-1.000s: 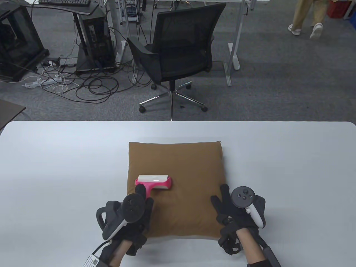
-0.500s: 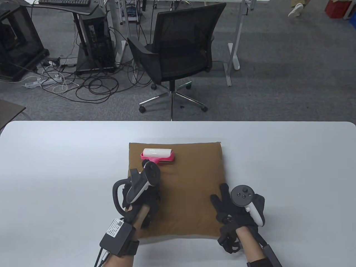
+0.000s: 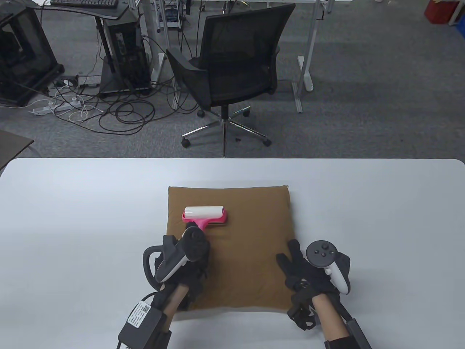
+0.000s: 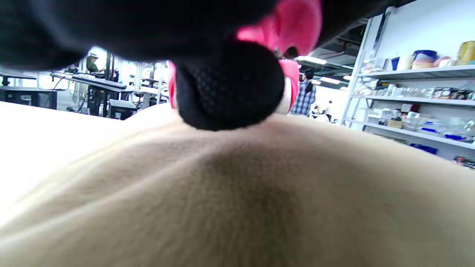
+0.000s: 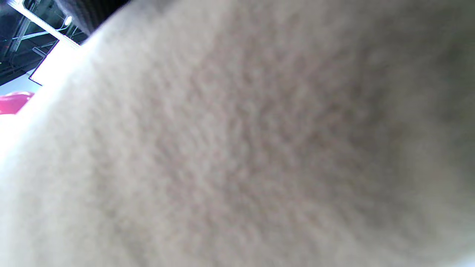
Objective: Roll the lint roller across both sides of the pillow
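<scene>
Fingers (image 4: 228, 85) of my left hand (image 3: 185, 260) wrap the pink lint roller (image 3: 205, 215), its drum on the brown pillow's (image 3: 247, 240) far-left part. My right hand (image 3: 312, 272) lies flat, pressing the pillow's near-right corner at the table's (image 3: 72, 218) near edge. I judge the top side underway, the underside not yet rolled.

A brown pillow (image 3: 229, 247) lies flat on the white desk (image 3: 72, 225), near its front edge. The left hand (image 3: 189, 261) grips the pink handle of a lint roller (image 3: 205, 215), whose white roll rests on the pillow's far left part. The right hand (image 3: 308, 276) rests with spread fingers on the pillow's near right corner.
</scene>
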A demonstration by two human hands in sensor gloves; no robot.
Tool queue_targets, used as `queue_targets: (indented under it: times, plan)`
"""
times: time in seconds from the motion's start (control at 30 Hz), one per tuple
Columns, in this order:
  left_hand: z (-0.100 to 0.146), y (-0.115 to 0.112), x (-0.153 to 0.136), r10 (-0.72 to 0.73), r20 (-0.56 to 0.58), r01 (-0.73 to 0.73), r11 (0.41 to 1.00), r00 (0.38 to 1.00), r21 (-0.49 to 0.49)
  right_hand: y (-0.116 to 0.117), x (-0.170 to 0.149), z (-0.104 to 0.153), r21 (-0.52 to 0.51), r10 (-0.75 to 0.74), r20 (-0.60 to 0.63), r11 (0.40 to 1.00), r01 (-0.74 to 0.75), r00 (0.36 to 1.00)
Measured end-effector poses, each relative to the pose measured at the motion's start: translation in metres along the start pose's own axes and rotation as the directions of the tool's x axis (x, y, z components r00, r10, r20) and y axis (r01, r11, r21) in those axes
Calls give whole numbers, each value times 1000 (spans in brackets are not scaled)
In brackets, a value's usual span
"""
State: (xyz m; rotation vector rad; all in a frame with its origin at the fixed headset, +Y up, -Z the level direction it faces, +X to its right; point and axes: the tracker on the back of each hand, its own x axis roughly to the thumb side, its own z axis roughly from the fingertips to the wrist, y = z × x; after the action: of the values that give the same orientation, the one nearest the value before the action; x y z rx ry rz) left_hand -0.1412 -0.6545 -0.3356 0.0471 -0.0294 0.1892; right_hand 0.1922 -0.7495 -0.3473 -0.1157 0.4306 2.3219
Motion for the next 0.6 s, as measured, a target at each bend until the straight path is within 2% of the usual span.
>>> queue_targets:
  times: [0.27,0.6]
  plan:
    - [41,2,-14,15,21,-14,999,1000,-43,-2,4,11,-100,46,43,994,-41,998]
    - [82,11,-35,89,48,-81,986,995,-147,-7,5,27,-152,43,57,988,-34,997]
